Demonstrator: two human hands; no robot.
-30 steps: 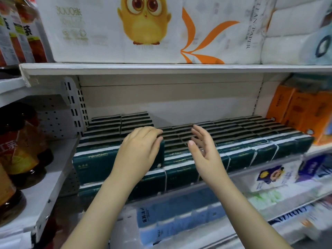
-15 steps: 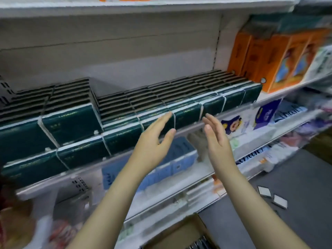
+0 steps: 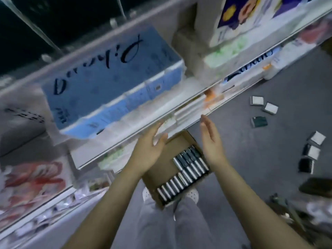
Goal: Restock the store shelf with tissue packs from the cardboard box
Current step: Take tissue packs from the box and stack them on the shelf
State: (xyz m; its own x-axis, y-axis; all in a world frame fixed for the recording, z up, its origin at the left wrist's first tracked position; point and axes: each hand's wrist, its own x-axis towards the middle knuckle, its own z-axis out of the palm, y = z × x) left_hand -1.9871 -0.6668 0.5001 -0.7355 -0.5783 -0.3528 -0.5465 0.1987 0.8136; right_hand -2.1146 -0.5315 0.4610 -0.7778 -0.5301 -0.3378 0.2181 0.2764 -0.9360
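Note:
An open cardboard box (image 3: pixel 168 150) sits on the grey floor below me, with a row of dark green tissue packs (image 3: pixel 181 177) standing on edge along its right side. My left hand (image 3: pixel 149 148) hovers over the box's left part, palm inward, fingers apart, empty. My right hand (image 3: pixel 211 141) hangs above the box's right edge, fingers straight, holding nothing. The two palms face each other across the box. The shelf edge (image 3: pixel 161 115) runs diagonally just beyond my fingertips.
A blue tissue multipack (image 3: pixel 111 83) lies on the lower shelf. Several loose dark and white packs (image 3: pixel 258 121) are scattered on the floor to the right. My grey trouser legs (image 3: pixel 179 221) and white shoes stand next to the box. Red-printed packs fill the shelf at lower left.
My view has swung down from the green packs on the shelf to the box on the floor. Both empty hands came away from the shelf and dropped over the box.

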